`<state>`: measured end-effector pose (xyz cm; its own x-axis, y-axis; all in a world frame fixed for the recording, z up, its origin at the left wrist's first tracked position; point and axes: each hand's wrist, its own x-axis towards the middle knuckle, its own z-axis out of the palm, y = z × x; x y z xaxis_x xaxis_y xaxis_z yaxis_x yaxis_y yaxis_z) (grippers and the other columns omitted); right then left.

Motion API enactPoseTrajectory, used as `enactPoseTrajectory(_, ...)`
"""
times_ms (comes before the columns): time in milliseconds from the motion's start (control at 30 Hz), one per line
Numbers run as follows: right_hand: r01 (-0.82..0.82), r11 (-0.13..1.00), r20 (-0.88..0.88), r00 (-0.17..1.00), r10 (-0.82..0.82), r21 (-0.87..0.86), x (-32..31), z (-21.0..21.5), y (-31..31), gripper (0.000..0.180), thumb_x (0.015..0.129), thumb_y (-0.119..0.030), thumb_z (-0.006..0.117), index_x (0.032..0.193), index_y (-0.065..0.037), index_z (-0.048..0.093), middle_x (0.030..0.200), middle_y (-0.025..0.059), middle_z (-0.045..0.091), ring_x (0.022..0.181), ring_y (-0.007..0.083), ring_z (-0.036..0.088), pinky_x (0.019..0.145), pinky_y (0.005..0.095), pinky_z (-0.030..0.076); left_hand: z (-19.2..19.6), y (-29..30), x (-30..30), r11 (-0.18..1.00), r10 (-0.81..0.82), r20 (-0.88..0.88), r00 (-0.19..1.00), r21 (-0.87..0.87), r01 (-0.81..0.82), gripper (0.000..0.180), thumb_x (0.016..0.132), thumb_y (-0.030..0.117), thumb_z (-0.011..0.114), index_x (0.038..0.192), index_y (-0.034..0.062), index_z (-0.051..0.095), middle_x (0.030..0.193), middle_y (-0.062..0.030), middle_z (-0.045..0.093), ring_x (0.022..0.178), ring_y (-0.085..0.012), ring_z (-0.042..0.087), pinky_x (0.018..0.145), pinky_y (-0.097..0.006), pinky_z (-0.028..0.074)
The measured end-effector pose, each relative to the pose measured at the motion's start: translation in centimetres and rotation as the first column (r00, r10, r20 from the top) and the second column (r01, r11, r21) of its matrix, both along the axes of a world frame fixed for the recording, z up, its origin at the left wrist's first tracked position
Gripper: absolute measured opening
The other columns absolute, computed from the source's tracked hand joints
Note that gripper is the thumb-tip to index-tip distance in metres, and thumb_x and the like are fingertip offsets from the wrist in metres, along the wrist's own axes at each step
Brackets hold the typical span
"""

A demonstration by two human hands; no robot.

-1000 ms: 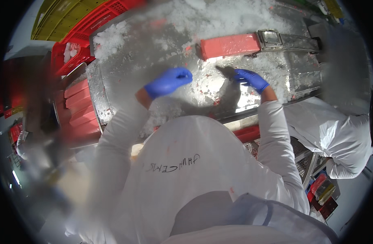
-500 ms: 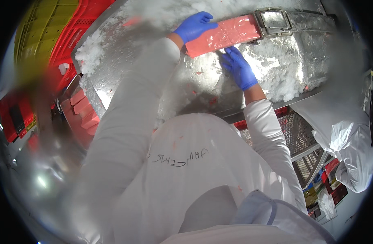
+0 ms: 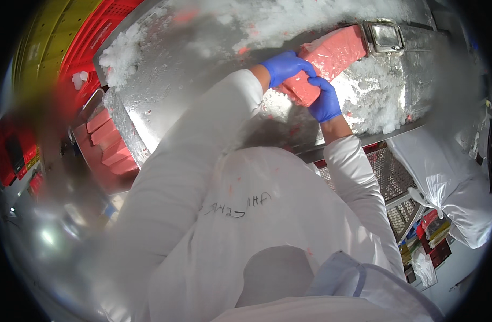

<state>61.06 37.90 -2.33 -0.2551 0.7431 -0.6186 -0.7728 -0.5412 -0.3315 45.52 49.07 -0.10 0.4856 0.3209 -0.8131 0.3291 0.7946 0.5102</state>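
A glossy pink slab [image 3: 337,49], seemingly wrapped in clear film, lies slantwise on the metal table. Its near end [image 3: 302,90] is angled against the rest; whether it has broken off I cannot tell. My left hand [image 3: 286,68], blue-gloved, is closed over the left side of this end. From the right, my right hand [image 3: 325,100], also blue-gloved, grips the same end, its fingers meeting those of the left. The slab's far end touches a rectangular metal frame with a clasp-like rim [image 3: 385,37].
Crushed ice [image 3: 374,104] and pink scraps cover parts of the metal table [image 3: 176,80]. Red [image 3: 98,37] and yellow crates [image 3: 50,37] stand at left, above several pink slabs [image 3: 111,142] in a tray. Perforated metal [image 3: 390,169] and knotted white plastic [image 3: 439,182] are at right.
Both hands have come together on the slab's near end, the left moving right and down from its upper edge. The slab has turned, and its near end has shifted rightward and toward me.
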Motion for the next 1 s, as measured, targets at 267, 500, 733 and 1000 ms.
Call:
enactPoseTrajectory(267, -0.026, 0.997, 0.017, 0.999, 0.028, -0.078, -3.0, 0.2, -1.6, 0.051, 0.086, -0.02, 0.067, 0.133, -0.001, 0.062, 0.129, 0.0148, 0.069, 0.116, 0.0309, 0.069, 0.103, 0.0416, 0.054, -1.0, -0.2, -3.8, 0.985, -0.15, 0.069, 0.986, 0.092, 0.143, 0.046, 0.07, 0.034, 0.078, 0.109, 0.0096, 0.071, 0.109, -0.0125, 0.065, 0.09, -0.0265, 0.063, 0.068, -0.042, 0.05)
enactPoseTrajectory(500, -0.152, 0.978, 0.001, 0.988, 0.154, -0.141, -10.3, 4.5, -3.5, 0.045, 0.093, -0.023, 0.062, 0.132, 0.0, 0.062, 0.129, 0.0158, 0.069, 0.115, 0.0279, 0.068, 0.104, 0.0383, 0.052, 1.6, -2.7, -11.4, 0.99, -0.141, 0.103, 0.985, 0.015, 0.14, 0.024, 0.084, 0.033, 0.069, 0.092, 0.0105, 0.07, 0.093, -0.0074, 0.066, 0.073, -0.0189, 0.063, 0.059, -0.033, 0.048)
enactPoseTrajectory(733, -0.87, 0.49, 0.227, 0.489, 0.842, 0.055, -18.0, 4.9, -5.2, 0.063, 0.093, -0.044, 0.074, 0.14, -0.005, 0.063, 0.122, 0.0078, 0.068, 0.112, 0.0199, 0.065, 0.098, 0.0339, 0.05, 4.4, -9.1, -25.3, 0.999, 0.043, 0.238, 0.97, -0.028, -0.038, 0.078, 0.076, 0.007, 0.065, 0.151, -0.0044, 0.049, 0.137, -0.0137, 0.064, 0.126, -0.0223, 0.062, 0.112, -0.034, 0.046)
enactPoseTrajectory(1000, -0.863, 0.287, 0.909, 0.407, -0.092, 0.416, -10.4, 8.0, 1.3, 0.05, 0.089, -0.029, 0.083, 0.131, -0.007, 0.067, 0.126, 0.0127, 0.07, 0.115, 0.0301, 0.069, 0.099, 0.0398, 0.055, 0.8, -16.6, -44.3, 0.681, -0.229, -0.623, 0.748, 0.447, 0.58, 0.087, 0.074, 0.025, 0.084, 0.151, 0.003, 0.05, 0.142, -0.0192, 0.061, 0.131, -0.0329, 0.059, 0.113, -0.042, 0.044)
